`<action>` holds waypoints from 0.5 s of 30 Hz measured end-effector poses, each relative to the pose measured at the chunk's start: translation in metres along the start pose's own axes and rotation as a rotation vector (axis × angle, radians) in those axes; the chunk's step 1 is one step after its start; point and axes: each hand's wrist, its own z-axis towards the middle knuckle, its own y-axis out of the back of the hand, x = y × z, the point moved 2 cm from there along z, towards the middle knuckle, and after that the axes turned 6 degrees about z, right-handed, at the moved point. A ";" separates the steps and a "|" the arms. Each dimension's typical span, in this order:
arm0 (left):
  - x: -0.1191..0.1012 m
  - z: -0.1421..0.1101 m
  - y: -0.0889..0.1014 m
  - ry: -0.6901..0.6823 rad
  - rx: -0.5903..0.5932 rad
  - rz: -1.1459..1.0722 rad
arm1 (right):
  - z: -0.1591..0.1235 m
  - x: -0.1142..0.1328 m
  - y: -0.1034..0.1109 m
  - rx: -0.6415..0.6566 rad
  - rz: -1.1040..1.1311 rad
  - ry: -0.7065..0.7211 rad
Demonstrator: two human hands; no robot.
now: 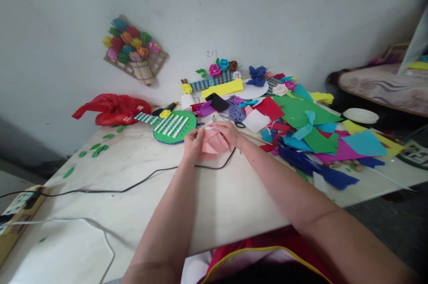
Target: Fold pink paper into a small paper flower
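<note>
Both my hands hold a folded piece of pink paper (212,143) above the middle of the table. My left hand (194,141) pinches its left edge. With fingers closed, my right hand (229,133) grips its upper right side. Creases and overlapping flaps show in the paper, and its lower part hangs free over the table. Just left of my left hand lies a green paper guitar (175,127) with white strips and small dark dots. Scissors (240,124) with dark handles rest beyond my right hand, near a bundle of purple yarn (232,111).
Coloured paper (307,110) covers the right side of the table. A black phone (217,102) and paper flowers (215,70) lie at the back. A red plastic bag (120,109) sits back left. A black cable (140,185) crosses to a power strip (23,212) at left.
</note>
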 end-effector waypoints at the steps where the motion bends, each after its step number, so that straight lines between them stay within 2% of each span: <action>1: -0.001 -0.001 -0.001 0.004 0.021 -0.007 | 0.001 -0.002 0.000 0.000 0.005 -0.017; 7: -0.005 -0.004 -0.005 0.007 0.088 -0.037 | 0.002 -0.014 -0.005 0.020 -0.099 -0.094; 15: -0.007 -0.005 -0.007 0.019 0.106 -0.006 | 0.002 -0.020 -0.007 -0.032 0.011 -0.133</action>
